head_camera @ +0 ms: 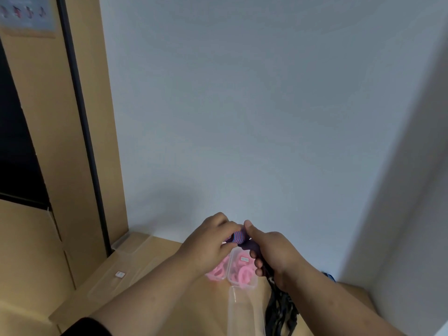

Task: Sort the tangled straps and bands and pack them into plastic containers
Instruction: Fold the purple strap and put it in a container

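On the wooden table (184, 311), two clear containers (243, 270) at six o'clock already hold pink bands (244, 272); black straps (278, 311) at five o'clock remain unsorted. Above them, left hand (208, 241) and right hand (274, 253) both pinch a striped band (238, 236), seemingly midway.

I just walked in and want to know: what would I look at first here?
Both hands, the left hand and right hand, meet in the middle, gripping a blue-and-pink striped band. Just below sits a clear container of pink bands, and dark straps dangle under the right wrist.
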Demonstrator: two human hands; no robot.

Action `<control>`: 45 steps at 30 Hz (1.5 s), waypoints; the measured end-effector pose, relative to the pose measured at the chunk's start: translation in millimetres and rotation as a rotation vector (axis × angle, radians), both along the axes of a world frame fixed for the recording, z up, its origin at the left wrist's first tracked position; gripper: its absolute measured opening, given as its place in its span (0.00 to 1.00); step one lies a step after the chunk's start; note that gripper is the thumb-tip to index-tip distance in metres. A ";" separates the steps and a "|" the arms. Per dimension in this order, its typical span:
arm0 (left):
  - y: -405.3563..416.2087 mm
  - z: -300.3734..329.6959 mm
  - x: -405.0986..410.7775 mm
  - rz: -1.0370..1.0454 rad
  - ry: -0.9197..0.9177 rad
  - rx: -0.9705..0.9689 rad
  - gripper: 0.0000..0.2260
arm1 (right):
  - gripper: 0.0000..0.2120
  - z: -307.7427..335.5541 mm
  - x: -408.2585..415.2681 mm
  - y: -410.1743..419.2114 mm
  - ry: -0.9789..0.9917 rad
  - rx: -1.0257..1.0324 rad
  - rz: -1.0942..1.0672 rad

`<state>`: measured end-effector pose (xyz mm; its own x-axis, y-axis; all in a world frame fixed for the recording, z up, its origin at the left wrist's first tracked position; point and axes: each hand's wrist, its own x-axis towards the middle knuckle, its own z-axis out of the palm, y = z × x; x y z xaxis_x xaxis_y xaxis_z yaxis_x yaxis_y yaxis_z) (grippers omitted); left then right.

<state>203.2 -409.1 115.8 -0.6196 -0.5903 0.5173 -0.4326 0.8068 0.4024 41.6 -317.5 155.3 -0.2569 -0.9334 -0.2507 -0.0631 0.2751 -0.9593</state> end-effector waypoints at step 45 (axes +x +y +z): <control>43.3 -21.6 -14.8 0.002 0.359 0.499 0.24 | 0.20 -7.1 -7.1 -12.6 -0.351 -0.021 -0.076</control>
<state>188.3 -365.8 94.2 -0.4568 -0.8160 0.3541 -0.2014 0.4826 0.8523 34.5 -330.1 148.1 -0.2276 -0.9208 -0.3168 0.2909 0.2462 -0.9245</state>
